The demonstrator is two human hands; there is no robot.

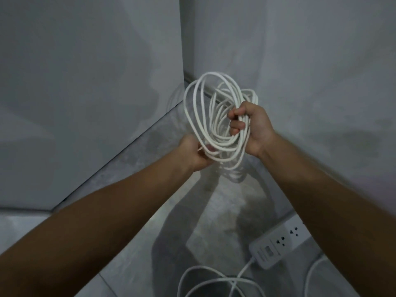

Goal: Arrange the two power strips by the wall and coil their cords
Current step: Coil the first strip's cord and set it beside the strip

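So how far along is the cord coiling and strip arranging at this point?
Roughly midway. Done: most of one white cord is gathered into a coil. In hand: the right hand clamps the loops while the left hand holds the coil's lower edge. Left: one power strip lies near the wall with its cord loose on the floor; a second strip isn't visible.

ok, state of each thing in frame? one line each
coiled cord: looped, held off the floor by both hands
right hand: fist shut around the coil
left hand: pinching the coil's lower edge
power strip: flat on the floor, nothing plugged in
loose cord: uncoiled, on the floor
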